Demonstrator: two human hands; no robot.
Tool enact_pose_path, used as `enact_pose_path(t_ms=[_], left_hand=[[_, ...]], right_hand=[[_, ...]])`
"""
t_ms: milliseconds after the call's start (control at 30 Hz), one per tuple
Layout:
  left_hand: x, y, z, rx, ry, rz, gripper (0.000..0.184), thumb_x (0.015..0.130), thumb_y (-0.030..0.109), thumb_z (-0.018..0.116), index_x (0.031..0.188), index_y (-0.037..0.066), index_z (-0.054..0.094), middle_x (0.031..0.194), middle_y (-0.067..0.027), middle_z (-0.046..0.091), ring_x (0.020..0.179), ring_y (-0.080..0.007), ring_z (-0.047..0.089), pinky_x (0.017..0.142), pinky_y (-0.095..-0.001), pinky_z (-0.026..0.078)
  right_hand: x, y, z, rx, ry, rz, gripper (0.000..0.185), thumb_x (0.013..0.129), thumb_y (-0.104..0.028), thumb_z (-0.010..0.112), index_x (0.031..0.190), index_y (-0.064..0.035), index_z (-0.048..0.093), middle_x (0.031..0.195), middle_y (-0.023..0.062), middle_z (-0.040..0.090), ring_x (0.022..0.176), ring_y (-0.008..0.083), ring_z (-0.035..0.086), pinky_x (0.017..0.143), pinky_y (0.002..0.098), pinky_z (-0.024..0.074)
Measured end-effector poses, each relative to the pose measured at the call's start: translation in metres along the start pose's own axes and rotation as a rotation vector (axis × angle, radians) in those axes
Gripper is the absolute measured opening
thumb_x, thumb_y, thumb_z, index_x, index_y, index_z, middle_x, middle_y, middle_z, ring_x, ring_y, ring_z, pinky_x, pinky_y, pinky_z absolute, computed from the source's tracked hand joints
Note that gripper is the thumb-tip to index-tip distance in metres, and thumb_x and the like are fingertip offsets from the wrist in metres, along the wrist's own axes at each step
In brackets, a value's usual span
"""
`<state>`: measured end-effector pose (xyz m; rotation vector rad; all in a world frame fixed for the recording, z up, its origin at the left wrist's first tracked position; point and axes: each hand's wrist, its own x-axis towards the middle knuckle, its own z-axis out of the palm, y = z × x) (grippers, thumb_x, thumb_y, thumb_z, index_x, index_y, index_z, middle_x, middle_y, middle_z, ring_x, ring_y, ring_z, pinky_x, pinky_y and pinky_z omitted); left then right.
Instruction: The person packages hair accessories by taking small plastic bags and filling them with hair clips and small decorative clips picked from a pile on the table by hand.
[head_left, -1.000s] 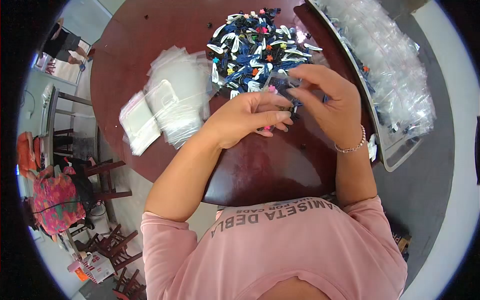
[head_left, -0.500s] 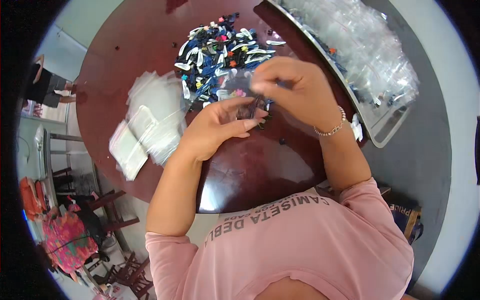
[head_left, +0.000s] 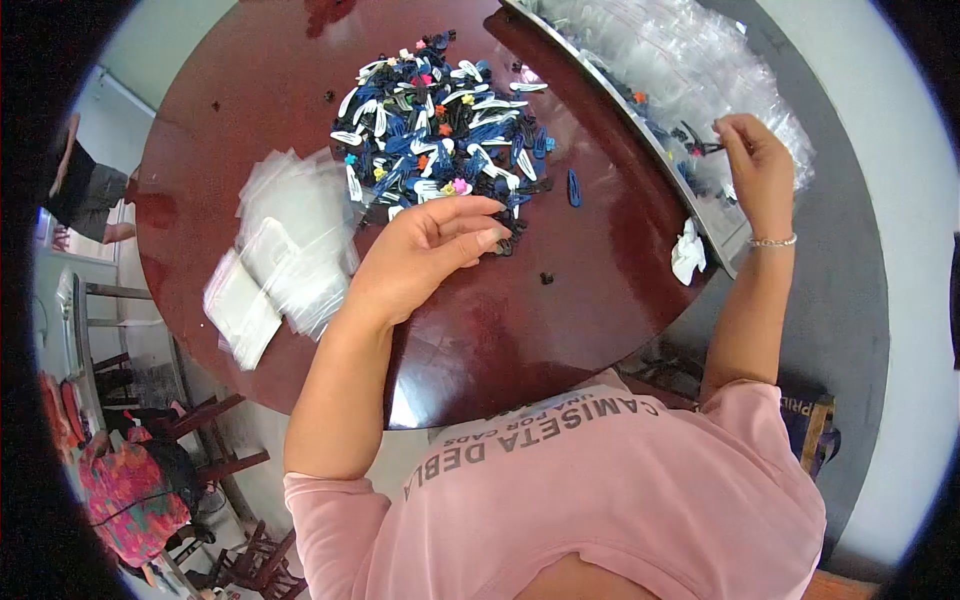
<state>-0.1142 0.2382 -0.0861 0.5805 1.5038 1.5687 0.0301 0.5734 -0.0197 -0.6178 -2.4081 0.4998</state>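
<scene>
My left hand [head_left: 430, 245] is over the table at the near edge of a pile of hair clips [head_left: 430, 130]. Its thumb and index finger are apart with nothing between them, and black clips lie just beyond the fingertips. The pile mixes white, blue and black snap clips with small colored flower clips. Over the metal tray [head_left: 722, 262] at the right, my right hand [head_left: 757, 165] pinches what looks like a clear bag with dark clips [head_left: 703, 145] in it. Its outline blends into the filled clear bags [head_left: 690, 60] heaped in the tray.
Flat clear zip bags [head_left: 290, 240] lie fanned on the table left of my left hand. A blue clip [head_left: 573, 188] and a small black clip [head_left: 546, 278] lie apart from the pile. Crumpled white tissue [head_left: 688, 252] is beside the tray. Another person [head_left: 85, 185] stands far left.
My right hand has moved right, from beside my left hand to over the tray, carrying the bagged clips. My left hand has let go of them and stays near the pile.
</scene>
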Motion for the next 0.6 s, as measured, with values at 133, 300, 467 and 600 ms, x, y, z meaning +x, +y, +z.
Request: enact_pose_path(t_ms=[133,300,467,600], left_hand=[[0.000,0.002,0.002,0.000,0.005,-0.025,0.036,0.091,0.016,0.068,0.123,0.002,0.061,0.107,-0.0081,0.070,0.096,-0.0110,0.063,0.081,-0.0247,0.048],[0.001,-0.003,-0.001,-0.027,0.000,-0.013,0.038,0.091,0.016,0.068,0.125,0.002,0.060,0.109,-0.0089,0.069,0.096,-0.0116,0.062,0.081,-0.0249,0.048],[0.001,-0.006,0.001,0.026,-0.001,0.024,0.035,0.092,0.016,0.065,0.125,0.004,0.061,0.109,-0.0086,0.070,0.095,-0.0139,0.065,0.080,-0.0254,0.050],[0.006,0.000,0.003,0.044,0.013,0.011,0.039,0.089,0.017,0.068,0.125,0.005,0.061,0.107,-0.0090,0.071,0.095,-0.0154,0.066,0.079,-0.0264,0.051]], right_hand=[[-0.010,0.039,0.008,-0.173,-0.174,0.132,0.021,0.090,-0.021,0.066,0.099,-0.0019,0.069,0.088,0.0093,0.071,0.084,0.0158,0.066,0.078,0.0290,0.0498],[-0.020,0.026,0.011,-0.264,0.067,-0.145,0.065,0.077,-0.019,0.078,0.135,-0.0085,0.052,0.130,0.0140,0.058,0.120,0.0327,0.054,0.102,0.0407,0.0416],[-0.027,0.015,0.003,-0.706,-0.013,-0.535,0.075,0.072,-0.017,0.080,0.140,-0.0277,0.049,0.157,0.0069,0.028,0.144,0.0372,0.024,0.110,0.0618,0.0264],[-0.012,0.035,0.009,-0.719,-0.339,-0.571,0.070,0.078,-0.018,0.075,0.140,-0.0329,0.048,0.160,0.0051,0.022,0.146,0.0380,0.017,0.112,0.0667,0.0195]])
